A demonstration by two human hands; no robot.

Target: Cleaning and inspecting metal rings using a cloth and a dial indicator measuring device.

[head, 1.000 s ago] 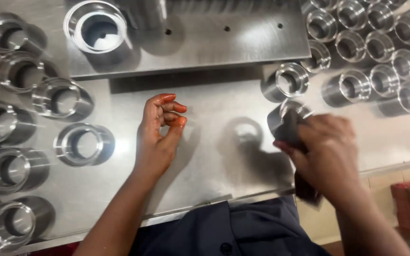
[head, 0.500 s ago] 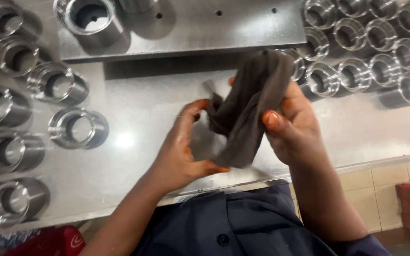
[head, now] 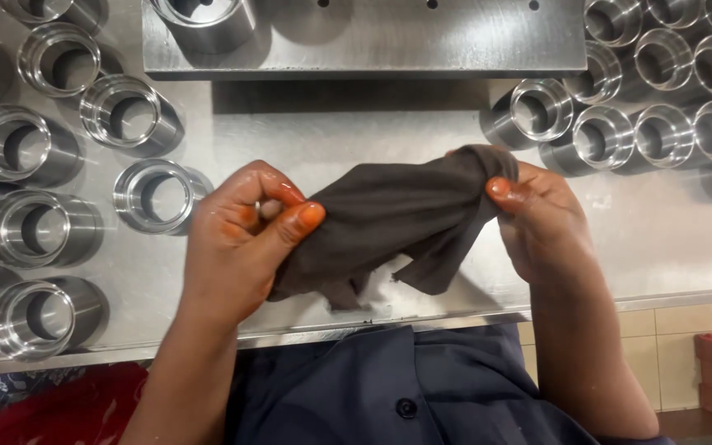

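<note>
While both hands sit above the steel table point(head: 331, 140), the left hand point(head: 236, 243) is curled shut, pinching one end of the dark grey cloth point(head: 389, 218) between thumb and fingers, and the right hand point(head: 541, 222) grips the other end the same way. Compared to half a second ago the cloth's now stretched flat sideways instead of hanging bunched up, with metal rings point(head: 154, 194) sitting on both sides

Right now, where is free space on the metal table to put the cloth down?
Bare table lies in the middle, between the thick metal plate and both hands, left hand and right hand, holding the dark cloth. Left rings and right rings crowd both sides.
</note>
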